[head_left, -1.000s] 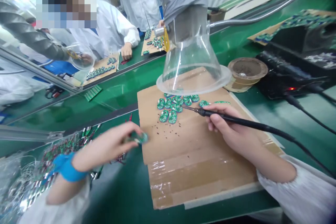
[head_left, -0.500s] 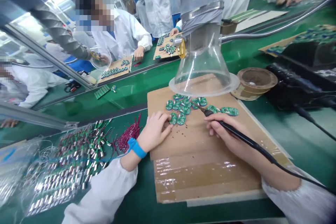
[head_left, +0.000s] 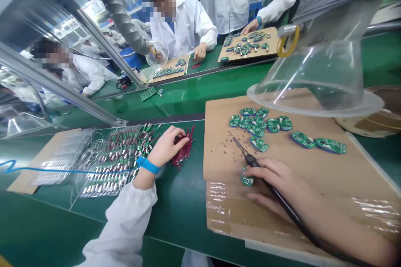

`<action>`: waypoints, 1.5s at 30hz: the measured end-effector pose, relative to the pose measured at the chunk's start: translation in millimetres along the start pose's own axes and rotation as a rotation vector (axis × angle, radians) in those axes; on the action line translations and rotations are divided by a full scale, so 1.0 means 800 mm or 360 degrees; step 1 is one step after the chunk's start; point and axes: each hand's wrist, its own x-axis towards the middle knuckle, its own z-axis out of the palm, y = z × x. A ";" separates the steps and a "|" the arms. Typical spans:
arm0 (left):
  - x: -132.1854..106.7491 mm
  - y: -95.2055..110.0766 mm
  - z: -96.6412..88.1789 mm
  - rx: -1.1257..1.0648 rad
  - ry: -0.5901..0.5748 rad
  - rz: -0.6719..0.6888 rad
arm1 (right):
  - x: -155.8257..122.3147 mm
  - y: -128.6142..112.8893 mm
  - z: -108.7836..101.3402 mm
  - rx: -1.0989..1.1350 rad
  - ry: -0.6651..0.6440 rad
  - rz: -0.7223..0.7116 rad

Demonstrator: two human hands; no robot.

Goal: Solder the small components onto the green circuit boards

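Note:
My right hand (head_left: 272, 183) rests on a cardboard sheet (head_left: 313, 167) and grips a black soldering iron (head_left: 247, 156), its tip pointing up and left. A small green circuit board (head_left: 247, 180) lies under my fingers. More green boards (head_left: 260, 123) lie in a cluster further back on the cardboard. My left hand (head_left: 167, 146), with a blue wrist strap (head_left: 147, 164), is curled over a bundle of red wires (head_left: 184, 150) on the green table; what its fingers pinch is hidden.
A clear funnel-shaped fume hood (head_left: 316, 83) hangs over the cardboard's far right. A pile of small metal-and-green parts (head_left: 119, 154) lies left of my hand. A green conveyor belt (head_left: 194, 91) runs behind, with people in white coats at cardboard sheets beyond.
My left hand has moved off the boards on the cardboard to the red wires on the left. My right hand with the iron drew back nearer to me. The view swung left.

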 end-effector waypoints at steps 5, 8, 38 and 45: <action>-0.008 0.003 0.012 -0.0073 -0.0086 0.0016 | 0.017 0.007 0.015 -0.0131 -0.0264 -0.0034; -0.005 0.006 0.014 -0.0107 -0.0045 -0.0035 | 0.025 0.011 0.006 -0.0135 -0.0291 0.0033; -0.010 0.100 0.028 -0.0779 -0.0423 0.0019 | 0.008 0.022 -0.034 0.0064 0.0253 0.0068; -0.002 0.153 0.066 -0.0644 -0.0525 0.0226 | -0.006 0.012 -0.044 0.0604 0.0705 0.0398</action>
